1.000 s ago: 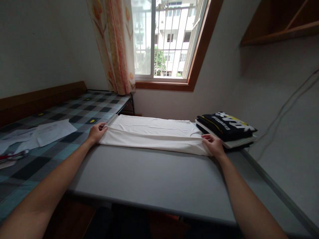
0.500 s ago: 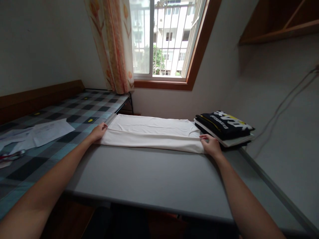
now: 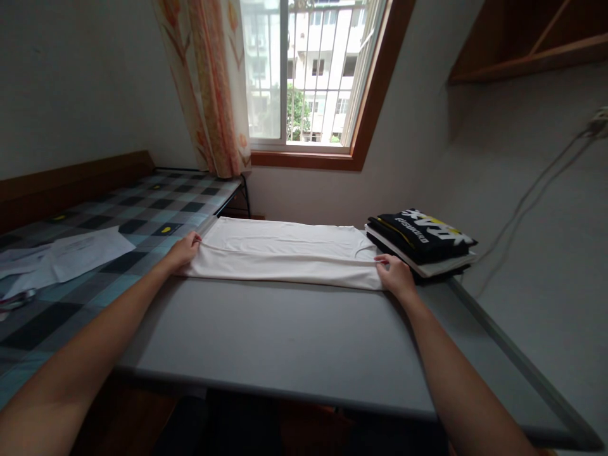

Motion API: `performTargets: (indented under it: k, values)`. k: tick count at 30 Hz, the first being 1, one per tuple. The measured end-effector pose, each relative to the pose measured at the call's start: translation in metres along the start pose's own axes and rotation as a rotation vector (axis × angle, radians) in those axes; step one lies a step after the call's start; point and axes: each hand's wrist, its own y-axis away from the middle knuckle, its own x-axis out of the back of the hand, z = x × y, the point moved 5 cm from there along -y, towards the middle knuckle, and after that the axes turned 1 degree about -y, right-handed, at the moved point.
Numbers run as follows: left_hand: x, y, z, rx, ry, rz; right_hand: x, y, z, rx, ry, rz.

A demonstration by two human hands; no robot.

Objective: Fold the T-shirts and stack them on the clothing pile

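A white garment, likely a shirt, lies across the far half of the grey table, its near side folded over in a long strip. My left hand pinches the left end of that folded strip. At the other end, my right hand grips the strip's edge between thumb and fingers. The cloth is stretched fairly straight between both hands. Just beyond my right hand sits a stack of folded clothes, with a black printed one on top.
On the left is a bed with a checked cover, bearing loose papers. A window with a floral curtain is behind the table. A wooden shelf and a cable are on the right wall.
The whole view has shifted slightly, so everything sits a little further left. Both hands keep their hold on the white cloth, and its fold looks the same.
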Motion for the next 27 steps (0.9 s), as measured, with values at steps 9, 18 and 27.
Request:
performTargets:
  k: [9, 18, 27]
  values:
    - [0.006, 0.015, 0.014, 0.024, -0.192, 0.031, 0.002, 0.006, -0.011, -0.036, 0.142, 0.001]
    - [-0.007, 0.05, 0.135, -0.329, -0.031, 0.023, -0.007, 0.007, -0.016, -0.11, 0.232, -0.072]
    - [-0.029, 0.056, 0.154, -0.373, 0.041, 0.112, -0.004, 0.011, -0.015, -0.159, 0.234, -0.057]
